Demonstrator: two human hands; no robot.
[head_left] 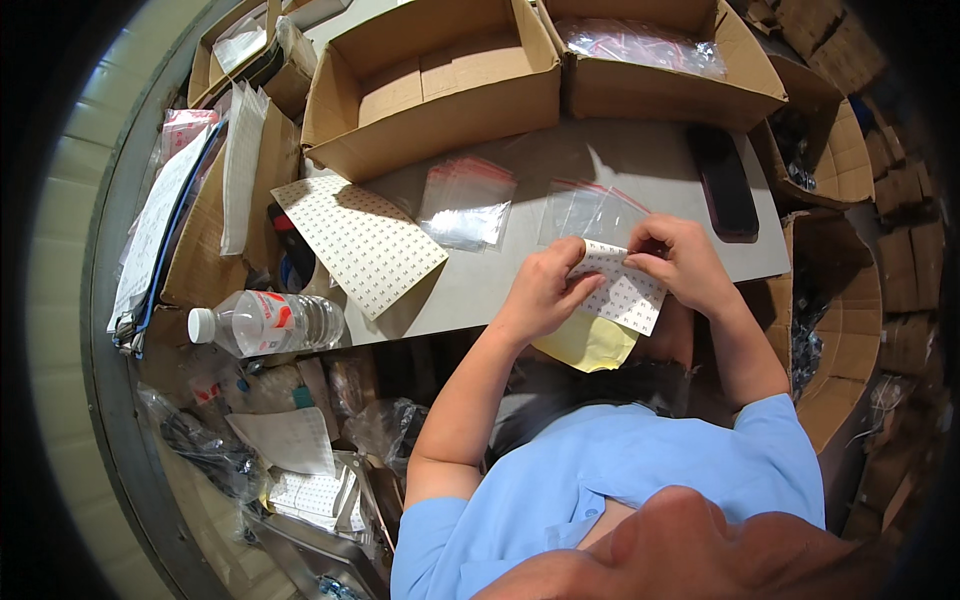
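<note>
Two hands, left hand (545,285) and right hand (680,260), share one small dotted sheet (625,292). One large dotted sheet (362,240), one water bottle (268,322), one black phone (724,182), two open cardboard boxes (440,90) (660,85) are visible.

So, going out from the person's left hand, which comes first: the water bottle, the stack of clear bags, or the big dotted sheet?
From the left hand:
1. Stack of clear bags, just up and left on the table.
2. Big dotted sheet, farther left, hanging over the table edge.
3. Water bottle, farthest left, lying on its side.
</note>
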